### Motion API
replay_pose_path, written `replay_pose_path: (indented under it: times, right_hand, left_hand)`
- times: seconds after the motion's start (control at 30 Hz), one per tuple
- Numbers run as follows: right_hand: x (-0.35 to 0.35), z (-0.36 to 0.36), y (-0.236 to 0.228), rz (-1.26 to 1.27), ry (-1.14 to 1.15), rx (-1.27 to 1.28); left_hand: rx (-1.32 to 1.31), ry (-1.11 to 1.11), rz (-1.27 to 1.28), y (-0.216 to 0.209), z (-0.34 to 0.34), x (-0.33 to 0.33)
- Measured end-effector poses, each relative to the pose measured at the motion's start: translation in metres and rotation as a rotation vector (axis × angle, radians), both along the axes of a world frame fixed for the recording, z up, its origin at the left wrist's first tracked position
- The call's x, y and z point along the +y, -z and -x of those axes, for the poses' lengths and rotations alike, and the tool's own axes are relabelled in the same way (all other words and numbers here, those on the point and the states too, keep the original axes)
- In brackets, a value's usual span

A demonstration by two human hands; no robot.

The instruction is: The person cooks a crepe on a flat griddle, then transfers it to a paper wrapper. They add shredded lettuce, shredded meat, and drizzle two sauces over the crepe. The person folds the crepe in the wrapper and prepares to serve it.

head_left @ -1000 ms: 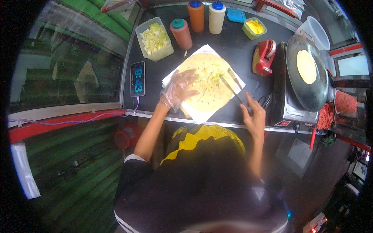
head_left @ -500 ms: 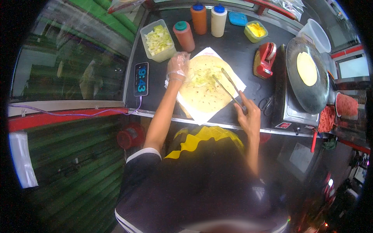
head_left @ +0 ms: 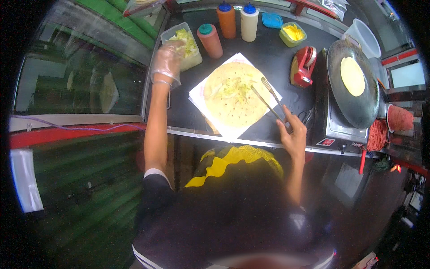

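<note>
My left hand (head_left: 168,60), in a clear plastic glove, reaches over the near left side of a tub (head_left: 191,62) of shredded lettuce (head_left: 190,45). Its fingertips are at the lettuce, and whether they grip any is not plain. My bare right hand (head_left: 293,132) is closed round metal tongs (head_left: 276,107). The tongs' tips are apart over the right part of a round flatbread (head_left: 233,110). Shredded lettuce (head_left: 239,89) lies scattered on the bread's middle. Under the bread are white paper sheets (head_left: 231,134).
Beside the tub stand a red sauce bottle (head_left: 210,42), an orange one (head_left: 226,22) and a white one (head_left: 249,23). Further right are a small tub of yellow slices (head_left: 293,33), a red tape dispenser (head_left: 304,67) and a round griddle (head_left: 356,105) carrying another flatbread (head_left: 352,76).
My left hand has moved from the flatbread's left edge up and left to the lettuce tub, now covering most of the phone. My right hand and the tongs have shifted slightly right.
</note>
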State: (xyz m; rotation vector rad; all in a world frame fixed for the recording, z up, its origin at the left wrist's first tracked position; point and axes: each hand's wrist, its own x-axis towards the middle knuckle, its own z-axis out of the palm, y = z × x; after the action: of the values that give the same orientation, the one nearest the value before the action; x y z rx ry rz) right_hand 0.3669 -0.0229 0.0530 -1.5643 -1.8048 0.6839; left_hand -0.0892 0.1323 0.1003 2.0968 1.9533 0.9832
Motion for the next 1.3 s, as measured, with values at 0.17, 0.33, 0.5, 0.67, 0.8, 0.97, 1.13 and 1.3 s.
replay_pose_path:
  times: [0.17,0.33,0.5,0.67,0.8,0.97,1.13,1.3]
  right_hand:
    - [0.006,0.002,0.0,0.034,0.016,0.038]
    - [-0.001,0.004,0.004,0.012,-0.011,0.026]
    - [-0.007,-0.002,0.002,0.035,-0.018,-0.007]
    - [-0.01,-0.01,-0.003,0.056,-0.016,-0.005]
    - [-0.01,-0.013,-0.004,0.006,-0.028,-0.009]
    - [-0.004,-0.01,-0.002,0.02,-0.056,-0.021]
    - [-0.001,-0.003,-0.003,0.034,-0.067,-0.023]
    - [-0.003,-0.002,-0.004,0.049,-0.042,-0.009]
  left_hand:
    - [0.012,0.236,0.312,0.056,-0.054,-0.043]
    - [-0.005,0.214,0.516,0.065,-0.078,-0.057]
    - [-0.034,0.25,0.412,0.029,-0.08,-0.057]
    - [-0.212,0.088,0.246,-0.026,-0.068,-0.056]
    - [-0.262,-0.047,0.067,-0.072,-0.047,-0.046]
    - [-0.241,0.122,0.196,-0.056,-0.047,-0.042]
    - [0.174,0.398,0.442,0.054,-0.101,-0.071]
    - [0.098,0.265,0.341,0.097,-0.108,-0.088]
